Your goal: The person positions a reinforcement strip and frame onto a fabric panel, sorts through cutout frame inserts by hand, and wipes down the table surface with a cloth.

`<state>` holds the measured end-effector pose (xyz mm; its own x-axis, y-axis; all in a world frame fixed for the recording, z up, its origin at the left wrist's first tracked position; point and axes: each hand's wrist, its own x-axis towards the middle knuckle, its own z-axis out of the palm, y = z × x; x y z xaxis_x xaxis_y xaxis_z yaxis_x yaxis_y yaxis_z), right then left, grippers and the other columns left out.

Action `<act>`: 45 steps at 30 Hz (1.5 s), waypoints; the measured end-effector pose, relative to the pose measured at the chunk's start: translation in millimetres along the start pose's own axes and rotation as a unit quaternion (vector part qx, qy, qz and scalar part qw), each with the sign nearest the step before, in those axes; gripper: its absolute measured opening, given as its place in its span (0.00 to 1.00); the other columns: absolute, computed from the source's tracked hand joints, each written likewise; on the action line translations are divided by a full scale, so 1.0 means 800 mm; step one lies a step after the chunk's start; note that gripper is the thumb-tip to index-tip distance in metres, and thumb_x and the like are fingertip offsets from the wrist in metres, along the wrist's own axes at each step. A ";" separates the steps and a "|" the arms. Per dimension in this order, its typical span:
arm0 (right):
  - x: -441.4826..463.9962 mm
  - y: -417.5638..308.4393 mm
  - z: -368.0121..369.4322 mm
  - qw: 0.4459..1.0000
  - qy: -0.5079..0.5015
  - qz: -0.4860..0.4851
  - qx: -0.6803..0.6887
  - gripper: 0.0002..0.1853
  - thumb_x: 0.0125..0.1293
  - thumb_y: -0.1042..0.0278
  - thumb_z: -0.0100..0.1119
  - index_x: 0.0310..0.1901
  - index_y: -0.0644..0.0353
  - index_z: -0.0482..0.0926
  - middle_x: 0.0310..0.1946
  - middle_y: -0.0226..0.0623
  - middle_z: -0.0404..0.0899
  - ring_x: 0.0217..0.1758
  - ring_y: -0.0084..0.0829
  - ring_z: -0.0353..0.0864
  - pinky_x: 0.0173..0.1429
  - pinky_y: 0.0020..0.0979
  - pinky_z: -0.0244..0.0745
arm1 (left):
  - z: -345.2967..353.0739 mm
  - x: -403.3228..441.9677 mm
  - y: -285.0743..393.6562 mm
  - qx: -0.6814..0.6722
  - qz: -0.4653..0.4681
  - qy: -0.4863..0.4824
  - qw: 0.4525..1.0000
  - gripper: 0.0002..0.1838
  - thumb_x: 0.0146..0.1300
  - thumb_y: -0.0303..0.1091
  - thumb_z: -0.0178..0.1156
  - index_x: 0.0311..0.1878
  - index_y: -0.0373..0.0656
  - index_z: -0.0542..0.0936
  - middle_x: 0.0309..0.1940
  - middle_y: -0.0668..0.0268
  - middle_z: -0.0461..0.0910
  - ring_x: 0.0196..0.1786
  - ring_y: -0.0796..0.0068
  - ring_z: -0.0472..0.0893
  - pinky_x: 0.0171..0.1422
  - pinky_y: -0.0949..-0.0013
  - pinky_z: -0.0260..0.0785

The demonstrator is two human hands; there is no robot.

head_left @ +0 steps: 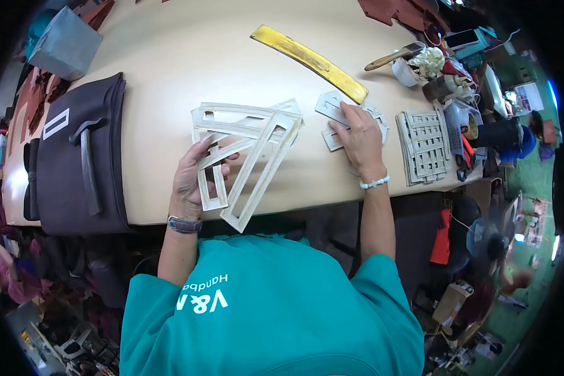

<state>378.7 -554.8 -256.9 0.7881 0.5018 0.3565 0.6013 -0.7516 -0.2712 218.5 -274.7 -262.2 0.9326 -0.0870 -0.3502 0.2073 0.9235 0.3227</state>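
Note:
My left hand (pixel 191 175) is closed round several pale rectangular frames (pixel 257 163), which fan out and overlap above the table's front edge. To the right, my right hand (pixel 361 135) rests on small flat grey-white plates (pixel 332 106) lying on the table; its fingertips touch the upper plate, and part of the pile is hidden under the hand. Just beyond these plates, a long yellow strip (pixel 310 59) lies diagonally. A stack of pale slotted panels (pixel 425 147) sits to the right of my right hand.
Dark folded material (pixel 69 169) with a hammer (pixel 89 163) on it covers the table's left side. Behind stands a grey box (pixel 66 44). At the right are a brush (pixel 395 56), a white bowl (pixel 406 74) and a wire basket (pixel 460 119). Another person (pixel 19 269) is at far left.

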 end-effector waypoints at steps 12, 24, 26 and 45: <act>0.038 0.002 0.005 0.989 -0.003 -0.135 -0.061 0.17 0.55 0.63 0.60 0.46 0.59 0.77 0.25 0.37 0.79 0.27 0.40 0.80 0.35 0.38 0.76 | -0.021 0.009 -0.004 -0.033 0.015 0.005 0.999 0.17 0.69 0.39 0.45 0.50 0.33 0.70 0.33 0.43 0.79 0.24 0.61 0.81 0.27 0.69 0.79; 0.067 0.026 -0.079 0.997 0.038 -0.017 0.058 0.15 0.61 0.74 0.52 0.50 0.58 0.77 0.33 0.42 0.79 0.34 0.39 0.80 0.39 0.35 0.75 | -0.023 0.011 0.000 -0.057 -0.012 0.000 0.998 0.18 0.69 0.39 0.45 0.51 0.35 0.70 0.34 0.44 0.79 0.24 0.63 0.81 0.28 0.69 0.80; 0.054 0.026 -0.059 0.983 -0.018 0.000 0.182 0.15 0.62 0.73 0.52 0.50 0.59 0.77 0.33 0.43 0.79 0.33 0.39 0.80 0.38 0.35 0.74 | -0.020 0.011 -0.001 -0.046 -0.013 0.001 0.999 0.18 0.69 0.40 0.45 0.52 0.35 0.70 0.35 0.45 0.79 0.24 0.64 0.81 0.28 0.70 0.80; -0.038 -0.154 0.005 0.698 -0.021 0.212 0.684 0.41 0.62 0.82 0.52 0.69 0.67 0.36 0.43 0.44 0.76 0.32 0.24 0.78 0.38 0.24 0.77 | 0.010 -0.003 -0.022 0.147 0.066 -0.038 0.986 0.26 0.69 0.42 0.47 0.63 0.35 0.63 0.45 0.51 0.77 0.41 0.68 0.80 0.48 0.66 0.76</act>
<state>280.8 -475.7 -237.6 0.9193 0.3922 -0.0331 -0.1457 0.2609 -0.9543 215.2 -294.0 -260.4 0.9743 -0.0103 -0.2252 0.1483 0.7818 0.6057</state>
